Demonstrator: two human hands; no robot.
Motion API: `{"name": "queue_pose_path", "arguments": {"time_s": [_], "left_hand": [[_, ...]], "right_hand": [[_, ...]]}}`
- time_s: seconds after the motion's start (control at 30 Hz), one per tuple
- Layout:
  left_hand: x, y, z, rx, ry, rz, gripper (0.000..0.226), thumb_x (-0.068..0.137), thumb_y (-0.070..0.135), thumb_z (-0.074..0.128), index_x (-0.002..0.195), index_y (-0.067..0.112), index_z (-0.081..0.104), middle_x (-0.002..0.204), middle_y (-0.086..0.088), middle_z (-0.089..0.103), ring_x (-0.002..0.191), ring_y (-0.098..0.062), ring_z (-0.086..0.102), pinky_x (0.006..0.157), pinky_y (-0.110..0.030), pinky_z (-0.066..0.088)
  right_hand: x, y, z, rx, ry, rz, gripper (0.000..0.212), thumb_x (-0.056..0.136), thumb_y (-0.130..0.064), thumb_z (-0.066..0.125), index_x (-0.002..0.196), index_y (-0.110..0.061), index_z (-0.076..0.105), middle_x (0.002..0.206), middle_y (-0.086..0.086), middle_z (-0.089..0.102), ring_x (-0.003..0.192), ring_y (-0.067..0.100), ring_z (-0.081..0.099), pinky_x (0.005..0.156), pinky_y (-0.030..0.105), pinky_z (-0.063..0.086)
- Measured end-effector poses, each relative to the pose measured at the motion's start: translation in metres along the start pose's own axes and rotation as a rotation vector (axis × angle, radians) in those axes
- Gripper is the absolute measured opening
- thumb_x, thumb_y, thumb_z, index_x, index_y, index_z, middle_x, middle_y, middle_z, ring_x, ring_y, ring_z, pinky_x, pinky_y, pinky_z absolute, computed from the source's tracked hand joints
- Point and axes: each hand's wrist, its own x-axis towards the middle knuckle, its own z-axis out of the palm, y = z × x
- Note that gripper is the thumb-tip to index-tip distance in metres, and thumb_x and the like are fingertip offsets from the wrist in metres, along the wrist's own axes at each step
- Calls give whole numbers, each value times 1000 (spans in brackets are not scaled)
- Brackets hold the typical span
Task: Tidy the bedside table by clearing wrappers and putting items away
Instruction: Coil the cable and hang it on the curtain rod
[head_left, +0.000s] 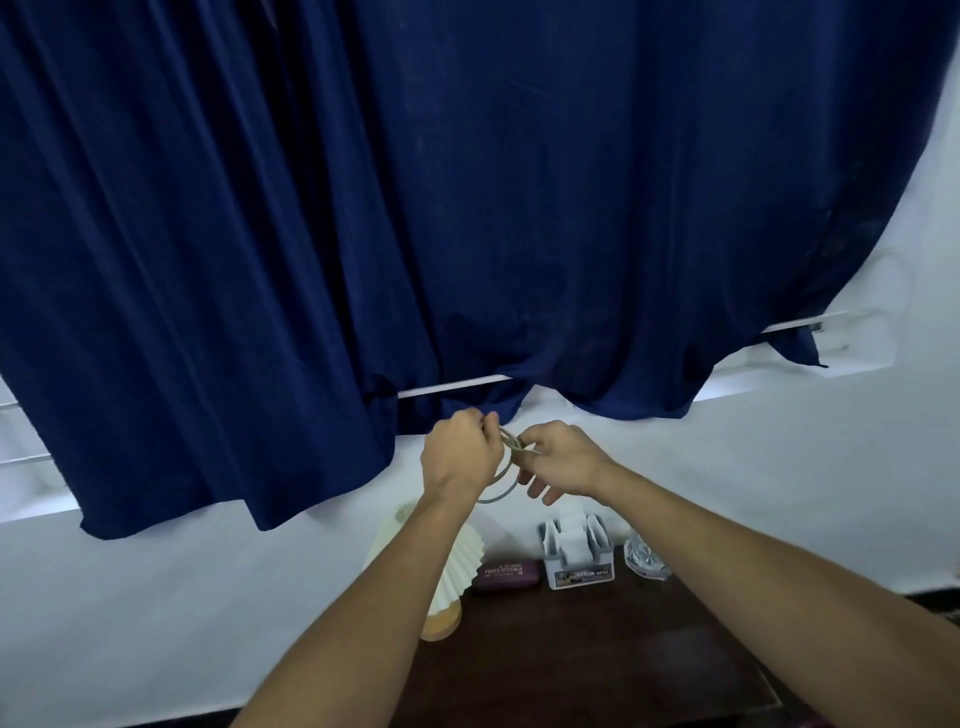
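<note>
Both my hands are raised above the dark wooden bedside table, in front of the blue curtain. Between them hangs a thin, pale cable wound into loops. My left hand grips the top of the loops with curled fingers. My right hand pinches the cable beside it, its lower fingers loosely spread. On the table below stand a pleated cream lamp, a maroon glasses case, a white holder with sachets and a clear glass item.
A dark blue curtain hangs over a white sill and rail behind the table. White wall runs below the sill. My forearms cross over the table's front part.
</note>
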Motion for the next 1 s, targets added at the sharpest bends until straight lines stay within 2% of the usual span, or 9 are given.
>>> {"name": "queue_pose_path", "arguments": {"time_s": [0.1, 0.17, 0.23, 0.37, 0.47, 0.57, 0.63, 0.73, 1.0], "left_hand": [[-1, 1, -4, -13, -10, -92, 43, 98, 36, 43, 62, 13, 46, 65, -6, 58, 70, -32, 57, 61, -33, 38], [0, 3, -8, -94, -73, -177, 44, 97, 36, 42, 60, 13, 47, 61, -4, 56, 65, -28, 54, 61, -32, 36], [4, 3, -14, -377, -239, -318, 41, 95, 33, 43, 58, 15, 42, 53, 3, 44, 49, -19, 40, 50, -28, 30], [8, -1, -28, -998, -635, -501, 43, 99, 32, 42, 57, 24, 35, 52, 8, 21, 41, -8, 11, 36, -19, 7], [7, -1, -30, -1137, -717, -509, 49, 102, 36, 42, 54, 24, 35, 49, 9, 18, 37, -6, 10, 33, -18, 7], [7, -3, -30, -1133, -699, -483, 50, 102, 36, 42, 53, 24, 36, 49, 9, 18, 37, -6, 10, 34, -18, 6], [6, -4, -31, -1109, -657, -471, 49, 101, 35, 42, 53, 24, 36, 50, 9, 18, 37, -6, 10, 34, -19, 6], [7, -3, -30, -1099, -605, -460, 48, 101, 33, 42, 55, 24, 37, 51, 8, 18, 37, -6, 11, 34, -18, 8], [5, -1, -10, -856, -386, -432, 37, 99, 32, 41, 65, 19, 41, 52, 5, 25, 44, -12, 15, 40, -22, 11]], "right_hand": [[4, 10, -1, -496, 171, -224, 34, 103, -37, 45, 90, -14, 67, 86, 6, 73, 71, 25, 70, 69, 43, 59], [9, 20, -2, -465, 245, -334, 33, 105, -35, 44, 90, -15, 66, 85, 1, 72, 77, 22, 66, 77, 43, 55], [11, 29, -4, -175, 237, -376, 26, 105, -26, 47, 96, -13, 68, 92, 3, 70, 86, 21, 64, 84, 43, 54], [10, 36, 9, 630, 21, -168, 33, 107, -28, 44, 122, -13, 69, 126, 14, 66, 109, 23, 61, 99, 45, 50], [8, 28, 25, 937, -93, -58, 42, 107, -37, 40, 126, -12, 68, 113, 11, 64, 98, 23, 55, 94, 46, 47], [5, 20, 29, 864, -28, -29, 39, 108, -36, 38, 114, -20, 73, 82, -4, 51, 70, 12, 41, 69, 28, 36], [8, 21, 27, 840, -44, -38, 39, 108, -31, 39, 118, -12, 72, 80, -4, 51, 66, 11, 38, 63, 26, 34], [7, 20, 27, 778, -95, -50, 38, 101, -26, 48, 120, -1, 70, 90, 4, 57, 74, 14, 47, 65, 28, 40], [3, 30, 33, 582, -98, -19, 31, 102, -32, 50, 98, -13, 74, 87, 1, 63, 86, 17, 55, 80, 33, 45]]}}
